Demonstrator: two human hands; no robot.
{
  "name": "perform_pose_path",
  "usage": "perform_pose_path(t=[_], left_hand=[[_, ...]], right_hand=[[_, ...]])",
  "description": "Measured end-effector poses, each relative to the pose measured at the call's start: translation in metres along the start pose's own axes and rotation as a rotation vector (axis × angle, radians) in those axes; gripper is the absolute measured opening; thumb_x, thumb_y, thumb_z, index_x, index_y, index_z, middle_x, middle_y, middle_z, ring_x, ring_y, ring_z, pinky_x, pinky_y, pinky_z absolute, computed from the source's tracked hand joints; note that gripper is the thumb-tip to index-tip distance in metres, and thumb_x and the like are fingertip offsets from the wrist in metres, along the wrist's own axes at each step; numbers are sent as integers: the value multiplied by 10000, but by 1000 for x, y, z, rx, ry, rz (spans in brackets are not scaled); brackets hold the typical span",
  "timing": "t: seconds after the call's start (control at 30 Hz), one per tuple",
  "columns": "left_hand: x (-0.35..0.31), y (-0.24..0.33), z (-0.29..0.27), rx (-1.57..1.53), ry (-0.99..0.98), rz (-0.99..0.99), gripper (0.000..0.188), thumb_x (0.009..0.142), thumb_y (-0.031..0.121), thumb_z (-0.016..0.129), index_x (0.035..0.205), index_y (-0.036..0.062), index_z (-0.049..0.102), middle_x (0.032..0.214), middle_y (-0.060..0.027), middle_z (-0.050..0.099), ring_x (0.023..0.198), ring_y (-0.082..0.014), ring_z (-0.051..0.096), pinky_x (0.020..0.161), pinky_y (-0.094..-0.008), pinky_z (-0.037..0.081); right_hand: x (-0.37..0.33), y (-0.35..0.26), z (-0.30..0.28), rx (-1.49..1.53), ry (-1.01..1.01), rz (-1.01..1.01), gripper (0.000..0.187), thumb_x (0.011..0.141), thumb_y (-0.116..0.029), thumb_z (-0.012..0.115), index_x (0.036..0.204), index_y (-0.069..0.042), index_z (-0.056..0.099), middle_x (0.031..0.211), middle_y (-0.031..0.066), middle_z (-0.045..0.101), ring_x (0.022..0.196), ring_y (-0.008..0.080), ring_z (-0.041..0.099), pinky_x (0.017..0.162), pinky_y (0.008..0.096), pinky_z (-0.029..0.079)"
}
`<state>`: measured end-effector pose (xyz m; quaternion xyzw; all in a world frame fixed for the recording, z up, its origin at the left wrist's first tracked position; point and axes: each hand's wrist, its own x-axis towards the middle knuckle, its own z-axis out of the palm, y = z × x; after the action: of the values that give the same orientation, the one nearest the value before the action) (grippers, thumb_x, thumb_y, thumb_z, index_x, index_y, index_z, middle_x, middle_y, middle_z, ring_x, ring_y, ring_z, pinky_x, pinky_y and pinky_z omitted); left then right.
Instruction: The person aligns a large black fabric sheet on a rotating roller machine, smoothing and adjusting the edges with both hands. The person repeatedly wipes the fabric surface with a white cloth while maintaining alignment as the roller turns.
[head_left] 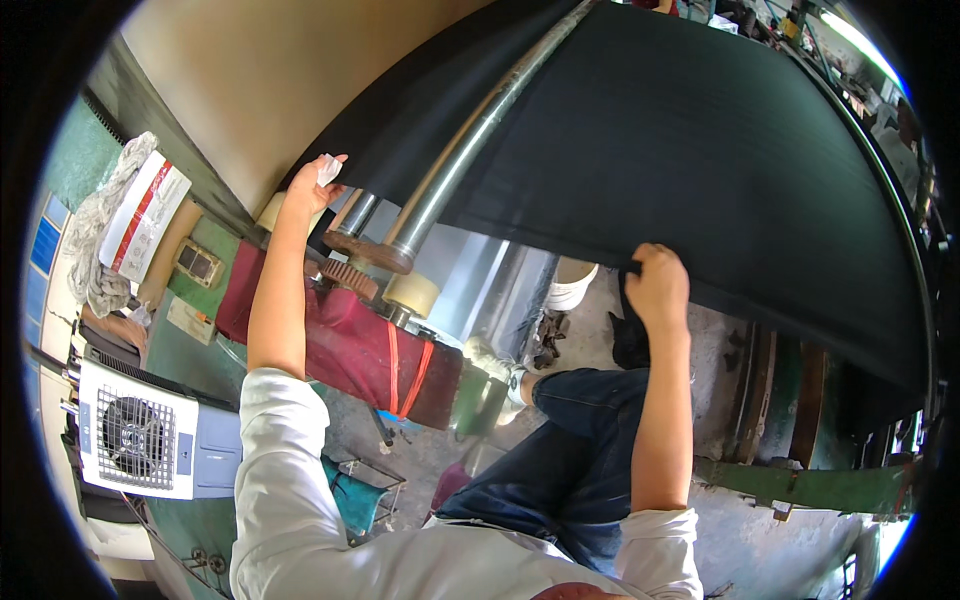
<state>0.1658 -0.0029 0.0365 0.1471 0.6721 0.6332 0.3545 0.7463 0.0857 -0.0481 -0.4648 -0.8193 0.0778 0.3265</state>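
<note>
A wide sheet of black fabric [680, 150] stretches across the machine in front of me, running past a long metal roller [490, 120]. At the fabric's left corner, my left hand [312, 190] is closed around a small crumpled white scrap [329, 170], paper or cloth. Whether those fingers also pinch the fabric cannot be made out. My right hand [660, 285] grips the near edge of the fabric with bent fingers; its fingertips are partly hidden. Below the roller's near end are a rusty gear [350, 280] and a cream-coloured collar [411, 295].
A dark red machine housing [360, 350] with orange-red straps lies between my arms. White equipment with a fan grille [135, 435] stands at left, below a coil of thick rope [95, 235]. A white bucket [571, 285] is under the fabric. A green beam [810, 488] crosses at right.
</note>
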Motion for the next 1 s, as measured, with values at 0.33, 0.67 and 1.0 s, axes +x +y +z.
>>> perform_pose_path(t=[0.33, 0.67, 1.0], left_hand=[[5, 2, -3, -123, 226, 21, 316, 1022, 345, 368, 1109, 160, 609, 1129, -25, 654, 947, -275, 544, 816, -439, 493], [8, 5, -19, -158, 344, 66, 305, 1016, 312, 359, 1158, 147, 573, 1089, -24, 691, 904, -259, 546, 803, -428, 493], [6, 4, -12, -53, 163, -7, 319, 1035, 297, 324, 1167, 153, 576, 1186, 4, 674, 1031, -268, 544, 969, -483, 391]], right_hand=[[-1, -36, 6, 41, 91, -238, 215, 655, -4, 660, 859, -61, 624, 893, 106, 585, 917, 311, 565, 804, 414, 450], [-2, -25, 8, 139, -17, -137, 172, 646, 13, 629, 814, -17, 646, 861, 170, 654, 867, 363, 627, 777, 434, 514], [1, -51, 4, 182, 110, -370, 197, 634, 24, 661, 807, -63, 626, 846, 83, 602, 874, 300, 573, 772, 412, 450]])
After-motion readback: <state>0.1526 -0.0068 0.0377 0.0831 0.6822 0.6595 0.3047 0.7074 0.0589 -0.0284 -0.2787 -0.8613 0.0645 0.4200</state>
